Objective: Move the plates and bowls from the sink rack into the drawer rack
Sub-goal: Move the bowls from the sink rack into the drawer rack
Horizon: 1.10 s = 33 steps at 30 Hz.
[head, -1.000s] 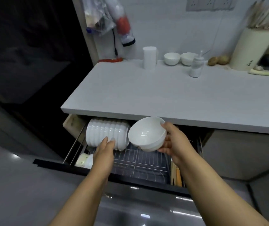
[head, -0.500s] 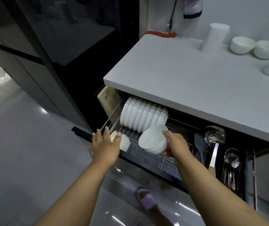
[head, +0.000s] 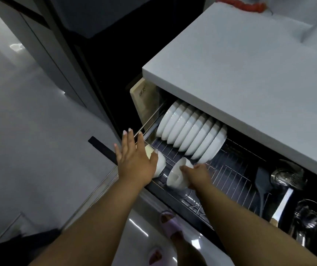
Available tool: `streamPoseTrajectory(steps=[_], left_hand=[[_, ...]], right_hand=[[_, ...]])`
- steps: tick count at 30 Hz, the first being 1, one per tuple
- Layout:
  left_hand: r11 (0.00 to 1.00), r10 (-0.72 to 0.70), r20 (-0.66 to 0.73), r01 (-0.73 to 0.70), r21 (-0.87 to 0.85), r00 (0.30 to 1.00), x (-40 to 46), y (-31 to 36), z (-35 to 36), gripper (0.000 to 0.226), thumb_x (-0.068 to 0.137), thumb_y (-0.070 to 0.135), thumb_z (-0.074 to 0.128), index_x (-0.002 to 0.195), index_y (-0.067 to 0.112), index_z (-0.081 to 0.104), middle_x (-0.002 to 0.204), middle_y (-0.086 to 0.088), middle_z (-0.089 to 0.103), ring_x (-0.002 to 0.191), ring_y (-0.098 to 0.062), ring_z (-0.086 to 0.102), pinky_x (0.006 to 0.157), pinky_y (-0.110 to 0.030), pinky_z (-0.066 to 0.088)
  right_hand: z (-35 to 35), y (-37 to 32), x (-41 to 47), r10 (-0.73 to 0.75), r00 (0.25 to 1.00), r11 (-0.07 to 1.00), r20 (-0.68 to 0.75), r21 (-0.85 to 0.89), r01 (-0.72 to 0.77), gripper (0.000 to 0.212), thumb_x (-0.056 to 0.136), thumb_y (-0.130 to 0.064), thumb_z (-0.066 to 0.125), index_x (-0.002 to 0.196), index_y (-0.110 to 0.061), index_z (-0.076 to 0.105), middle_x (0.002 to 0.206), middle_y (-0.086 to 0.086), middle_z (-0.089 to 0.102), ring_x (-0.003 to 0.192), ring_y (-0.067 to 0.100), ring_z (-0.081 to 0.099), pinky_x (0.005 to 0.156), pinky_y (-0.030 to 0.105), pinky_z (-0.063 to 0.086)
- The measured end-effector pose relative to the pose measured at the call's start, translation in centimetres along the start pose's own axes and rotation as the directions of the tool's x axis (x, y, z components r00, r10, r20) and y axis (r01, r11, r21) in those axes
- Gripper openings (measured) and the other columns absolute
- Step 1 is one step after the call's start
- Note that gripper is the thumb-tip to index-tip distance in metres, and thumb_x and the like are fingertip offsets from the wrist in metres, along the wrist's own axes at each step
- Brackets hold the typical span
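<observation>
Standing open beneath the grey countertop point(head: 240, 73), the drawer rack point(head: 228, 175) carries a row of white dishes point(head: 190, 135) set on edge along its rear left section, packed face to back and leaning the same way. At the front left of the wire grid lies a small white bowl point(head: 160, 164), tipped on its side, with a pale cream item just behind it that is mostly hidden by the hand. The left hand point(head: 134, 158) is spread with fingers straight, its thumb side resting against that bowl; it grips nothing. The right hand point(head: 196, 175) clamps stacked white bowls point(head: 177, 176), apparently two nested, fingers curled over the rim; the stack is tilted on its side, mouth toward the left, low over the front of the grid, just beside the small bowl. Whether it touches the wires cannot be told. The right compartment of the drawer holds utensils: a dark spatula point(head: 262, 181), a metal strainer ladle point(head: 286, 175) and a cluster of metal cutlery point(head: 305, 217). A wooden cutting board point(head: 142, 100) stands upright against the drawer's left side. A foot in a lilac slipper point(head: 170, 223) shows on the floor below.
</observation>
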<state>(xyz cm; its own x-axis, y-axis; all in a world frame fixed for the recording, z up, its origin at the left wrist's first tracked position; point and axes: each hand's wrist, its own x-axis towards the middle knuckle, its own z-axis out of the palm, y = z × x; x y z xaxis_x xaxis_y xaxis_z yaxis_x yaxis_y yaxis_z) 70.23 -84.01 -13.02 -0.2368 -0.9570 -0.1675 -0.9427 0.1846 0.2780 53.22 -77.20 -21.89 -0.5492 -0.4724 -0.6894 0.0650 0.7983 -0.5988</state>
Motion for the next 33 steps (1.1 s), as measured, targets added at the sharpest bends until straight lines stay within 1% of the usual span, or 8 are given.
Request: streamPoseTrajectory(steps=[3,6,10,13,17,19,26,33], left_hand=[[0.994,0.049,-0.034,-0.045,0.098,0.998,0.9,-0.1,0.9,0.075,0.095,0.055,0.025,0.154,0.015,0.000,0.160,-0.008,-0.014,0.146,-0.020,-0.020,0.116,-0.042,-0.016],[0.985,0.087,-0.067,-0.076,0.156,0.994,1.3,-0.2,1.4,0.078,0.091,0.057,0.016,0.153,0.013,0.001,0.161,-0.010,-0.008,0.147,-0.021,-0.013,0.116,-0.043,-0.012],[0.989,0.099,-0.118,-0.084,0.124,0.988,1.3,-0.4,1.7,0.078,0.089,0.056,0.018,0.152,0.009,0.019,0.160,-0.011,0.013,0.148,-0.023,0.006,0.117,-0.047,-0.001],[0.990,0.104,-0.130,-0.089,0.113,0.986,1.5,-0.4,1.9,0.076,0.089,0.054,0.022,0.150,0.008,0.026,0.157,-0.012,0.023,0.147,-0.024,0.015,0.117,-0.049,0.005],[0.991,0.095,-0.131,-0.081,0.106,0.987,1.6,-0.6,2.1,0.075,0.089,0.053,0.025,0.150,0.009,0.027,0.157,-0.011,0.026,0.147,-0.023,0.016,0.117,-0.049,0.006],[0.990,0.096,-0.129,-0.082,0.112,0.987,1.7,-0.6,2.1,0.075,0.090,0.053,0.026,0.150,0.009,0.027,0.156,-0.011,0.026,0.147,-0.023,0.017,0.117,-0.049,0.007],[0.988,0.113,-0.130,-0.098,0.120,0.985,1.7,-1.0,2.4,0.075,0.090,0.054,0.025,0.150,0.009,0.026,0.156,-0.011,0.026,0.147,-0.023,0.017,0.116,-0.048,0.006],[0.989,0.123,-0.135,-0.109,0.103,0.983,1.7,-1.0,2.4,0.075,0.089,0.053,0.025,0.149,0.007,0.028,0.156,-0.012,0.028,0.146,-0.023,0.018,0.116,-0.048,0.008]], right_hand=[[1.5,0.0,1.4,0.022,0.999,0.998,0.037,-0.060,-0.020,0.073,0.047,-0.054,0.071,0.101,-0.011,0.052,0.104,0.016,0.063,0.093,0.035,0.065,0.081,0.051,0.056],[2.7,0.0,2.4,0.038,0.998,0.992,0.053,-0.126,-0.031,0.075,0.049,-0.055,0.073,0.105,-0.010,0.052,0.104,0.014,0.063,0.091,0.032,0.065,0.078,0.051,0.057],[4.3,-0.3,3.2,0.059,0.996,0.988,0.059,-0.146,-0.050,0.088,0.046,-0.060,0.071,0.113,-0.007,0.051,0.109,0.015,0.063,0.094,0.034,0.065,0.077,0.051,0.057],[5.4,-0.9,3.0,0.056,0.997,0.979,0.050,-0.200,-0.045,0.073,0.058,-0.052,0.074,0.112,-0.009,0.049,0.111,0.012,0.059,0.101,0.033,0.063,0.083,0.048,0.055],[6.9,-0.7,3.2,0.081,0.995,0.975,0.061,-0.210,-0.067,0.078,0.054,-0.055,0.070,0.113,-0.009,0.049,0.111,0.013,0.063,0.098,0.033,0.064,0.081,0.045,0.056],[7.5,-0.5,3.4,0.075,0.995,0.974,0.068,-0.219,-0.059,0.076,0.064,-0.054,0.070,0.120,-0.008,0.048,0.114,0.014,0.063,0.100,0.033,0.064,0.082,0.044,0.056],[8.1,-0.3,3.7,0.118,0.990,0.970,0.079,-0.225,-0.097,0.081,0.072,-0.054,0.070,0.132,-0.011,0.037,0.127,0.015,0.056,0.113,0.034,0.057,0.088,0.046,0.054],[8.3,0.0,4.2,0.103,0.987,0.962,0.126,-0.266,-0.066,0.099,0.061,-0.065,0.063,0.137,-0.011,0.032,0.126,0.015,0.058,0.110,0.036,0.059,0.088,0.050,0.054]])
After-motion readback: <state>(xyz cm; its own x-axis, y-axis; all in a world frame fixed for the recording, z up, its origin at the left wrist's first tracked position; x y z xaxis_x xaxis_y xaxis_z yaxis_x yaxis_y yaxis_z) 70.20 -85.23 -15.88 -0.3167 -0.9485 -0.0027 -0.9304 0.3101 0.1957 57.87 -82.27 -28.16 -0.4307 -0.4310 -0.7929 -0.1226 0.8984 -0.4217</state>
